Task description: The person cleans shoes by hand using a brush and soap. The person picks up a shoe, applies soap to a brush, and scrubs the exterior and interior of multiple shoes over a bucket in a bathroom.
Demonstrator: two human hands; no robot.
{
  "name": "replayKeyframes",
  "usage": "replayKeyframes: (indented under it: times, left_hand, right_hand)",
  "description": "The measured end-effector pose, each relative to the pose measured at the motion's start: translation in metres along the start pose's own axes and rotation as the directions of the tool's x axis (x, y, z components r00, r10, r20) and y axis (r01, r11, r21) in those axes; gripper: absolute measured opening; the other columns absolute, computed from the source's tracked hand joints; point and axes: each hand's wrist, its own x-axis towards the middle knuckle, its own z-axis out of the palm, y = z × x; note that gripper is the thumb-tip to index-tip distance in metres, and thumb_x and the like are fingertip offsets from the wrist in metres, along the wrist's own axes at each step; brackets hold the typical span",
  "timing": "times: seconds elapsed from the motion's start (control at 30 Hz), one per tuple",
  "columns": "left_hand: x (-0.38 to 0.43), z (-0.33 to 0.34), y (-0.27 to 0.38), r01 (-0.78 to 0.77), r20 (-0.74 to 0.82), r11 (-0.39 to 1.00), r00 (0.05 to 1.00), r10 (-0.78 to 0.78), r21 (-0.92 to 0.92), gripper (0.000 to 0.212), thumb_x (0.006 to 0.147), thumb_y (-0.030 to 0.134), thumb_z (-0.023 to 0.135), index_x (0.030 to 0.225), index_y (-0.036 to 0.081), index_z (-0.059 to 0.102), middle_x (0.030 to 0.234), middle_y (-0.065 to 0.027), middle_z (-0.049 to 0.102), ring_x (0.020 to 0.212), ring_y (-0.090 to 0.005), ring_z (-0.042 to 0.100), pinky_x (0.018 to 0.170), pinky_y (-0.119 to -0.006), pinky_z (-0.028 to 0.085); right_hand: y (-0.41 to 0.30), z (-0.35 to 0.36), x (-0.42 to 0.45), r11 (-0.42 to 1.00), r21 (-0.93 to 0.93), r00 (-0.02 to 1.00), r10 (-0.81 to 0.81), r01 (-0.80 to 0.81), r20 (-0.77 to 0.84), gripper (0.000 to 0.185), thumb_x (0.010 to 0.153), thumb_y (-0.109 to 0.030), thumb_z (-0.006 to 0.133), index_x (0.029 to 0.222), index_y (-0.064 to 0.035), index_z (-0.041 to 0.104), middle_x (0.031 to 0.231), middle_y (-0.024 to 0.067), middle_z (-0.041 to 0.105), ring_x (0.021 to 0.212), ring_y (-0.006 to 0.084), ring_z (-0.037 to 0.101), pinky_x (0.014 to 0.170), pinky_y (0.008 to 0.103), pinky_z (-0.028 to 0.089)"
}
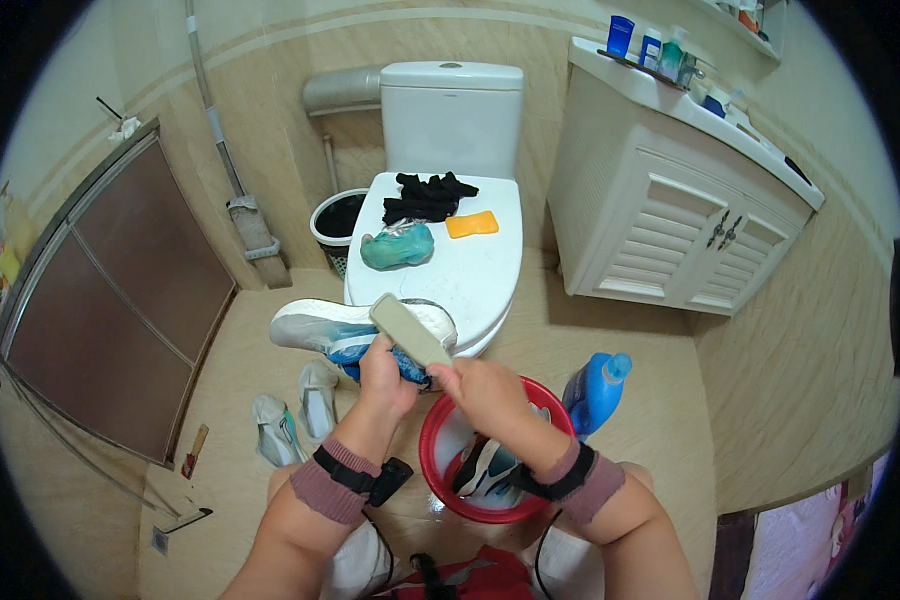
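Observation:
My left hand (386,382) grips a blue and white sneaker (307,326) on its side, toe to the left, in front of the toilet. My right hand (487,394) holds a pale beige scrub brush (409,326) by its handle end. The brush lies across the sneaker's sole edge, back facing up, its bristles hidden. Below my right forearm stands a red basin (426,450) holding whitish water and a dark and white shoe (484,465). On the closed toilet lid (472,277) rest an orange soap bar (472,224), black cloth (427,196) and a teal plastic-wrapped bundle (397,247).
A blue bottle (592,394) stands right of the basin. Two pale shoes (317,401) sit on the floor at left, near a small wooden-handled brush (195,450). Beside the toilet are a waste bin (337,217) and a flat mop (251,225). A white vanity cabinet (660,225) stands right.

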Motion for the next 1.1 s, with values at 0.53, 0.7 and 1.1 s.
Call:
replayKeyframes:
  times: [0.53, 0.7, 1.1]
  left_hand:
    - [-0.009, 0.015, 0.002, -0.018, -0.014, 0.999, 1.0, 0.018, 0.042, 0.047, 0.098, 0.036, 0.048, 0.131, 0.003, 0.044, 0.127, -0.0122, 0.054, 0.113, -0.0289, 0.055, 0.097, -0.043, 0.045]
    - [-0.009, 0.011, -0.002, -0.033, -0.048, 0.995, 0.998, 0.037, 0.092, 0.061, 0.096, 0.054, 0.04, 0.132, 0.003, 0.044, 0.126, -0.0106, 0.054, 0.114, -0.0265, 0.055, 0.097, -0.042, 0.045]
    - [-0.011, 0.021, -0.007, -0.03, -0.043, 0.986, 0.998, 0.037, 0.162, 0.07, 0.095, 0.061, 0.032, 0.135, 0.004, 0.04, 0.129, -0.0118, 0.052, 0.117, -0.0274, 0.053, 0.097, -0.04, 0.044]
  right_hand:
    - [0.022, -0.008, 0.016, 0.998, -0.046, 0.987, 0.024, -0.032, -0.162, 0.057, 0.098, -0.046, 0.038, 0.076, -0.0013, 0.065, 0.069, 0.0222, 0.064, 0.066, 0.04, 0.064, 0.061, 0.0494, 0.051]
    - [0.004, -0.002, 0.005, 0.995, -0.098, 0.994, 0.002, -0.013, -0.11, 0.055, 0.095, -0.049, 0.042, 0.076, -0.0036, 0.066, 0.069, 0.021, 0.065, 0.066, 0.0395, 0.064, 0.062, 0.0481, 0.051]
    - [0.025, -0.012, 0.03, 0.992, -0.105, 0.979, 0.05, -0.072, -0.199, 0.053, 0.095, -0.047, 0.044, 0.077, -0.0028, 0.065, 0.068, 0.0205, 0.064, 0.065, 0.0398, 0.063, 0.061, 0.0491, 0.049]
